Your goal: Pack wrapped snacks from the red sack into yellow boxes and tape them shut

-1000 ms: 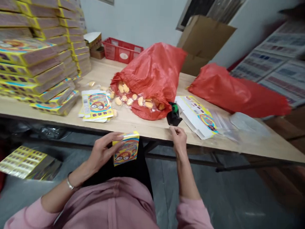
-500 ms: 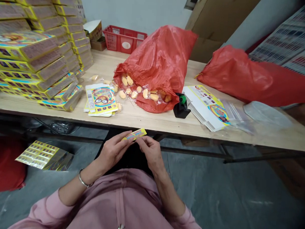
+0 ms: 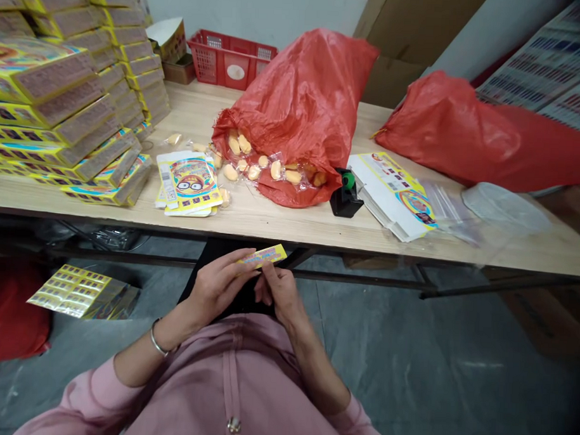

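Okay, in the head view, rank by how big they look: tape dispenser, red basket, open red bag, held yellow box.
Open red bag
Red basket
Too alike to rank: tape dispenser; held yellow box, partly hidden

I can read no words: print on my box (image 3: 268, 254) and the left flat cartons (image 3: 191, 183) is too small.

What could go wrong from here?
The small yellow box is held off the table, so it might fall if the left hand slips.
Wrapped pieces at the open red bag's mouth might scatter if bumped.
The stacked boxes sit unevenly and might slide.
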{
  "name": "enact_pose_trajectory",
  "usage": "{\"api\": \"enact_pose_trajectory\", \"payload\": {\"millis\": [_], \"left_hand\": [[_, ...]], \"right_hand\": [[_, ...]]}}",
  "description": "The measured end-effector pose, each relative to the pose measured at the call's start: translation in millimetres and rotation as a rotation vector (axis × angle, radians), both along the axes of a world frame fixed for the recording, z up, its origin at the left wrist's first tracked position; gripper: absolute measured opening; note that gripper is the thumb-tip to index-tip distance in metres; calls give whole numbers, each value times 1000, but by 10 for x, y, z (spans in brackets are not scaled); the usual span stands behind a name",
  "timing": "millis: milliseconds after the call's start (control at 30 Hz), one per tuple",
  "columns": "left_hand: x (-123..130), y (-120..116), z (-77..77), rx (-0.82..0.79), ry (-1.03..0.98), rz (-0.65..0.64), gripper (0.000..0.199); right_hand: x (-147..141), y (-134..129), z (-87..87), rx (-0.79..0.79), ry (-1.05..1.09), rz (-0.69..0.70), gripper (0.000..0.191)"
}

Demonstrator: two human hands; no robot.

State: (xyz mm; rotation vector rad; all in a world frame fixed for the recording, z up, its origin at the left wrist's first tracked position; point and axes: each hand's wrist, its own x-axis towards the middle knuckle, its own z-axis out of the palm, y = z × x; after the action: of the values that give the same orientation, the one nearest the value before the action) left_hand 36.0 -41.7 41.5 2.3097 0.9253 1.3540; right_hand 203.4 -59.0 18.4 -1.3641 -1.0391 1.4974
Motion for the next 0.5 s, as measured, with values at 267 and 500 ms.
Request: {"api": "enact_pose_trajectory", "payload": {"millis": [267, 500], "left_hand": [[-106, 158, 25, -338, -213, 27, 17], [-342, 318, 27, -296, 68, -68, 32]], "right_hand": [[176, 31, 207, 443, -581, -209, 35], [250, 189, 187, 178, 95, 49, 53]]}}
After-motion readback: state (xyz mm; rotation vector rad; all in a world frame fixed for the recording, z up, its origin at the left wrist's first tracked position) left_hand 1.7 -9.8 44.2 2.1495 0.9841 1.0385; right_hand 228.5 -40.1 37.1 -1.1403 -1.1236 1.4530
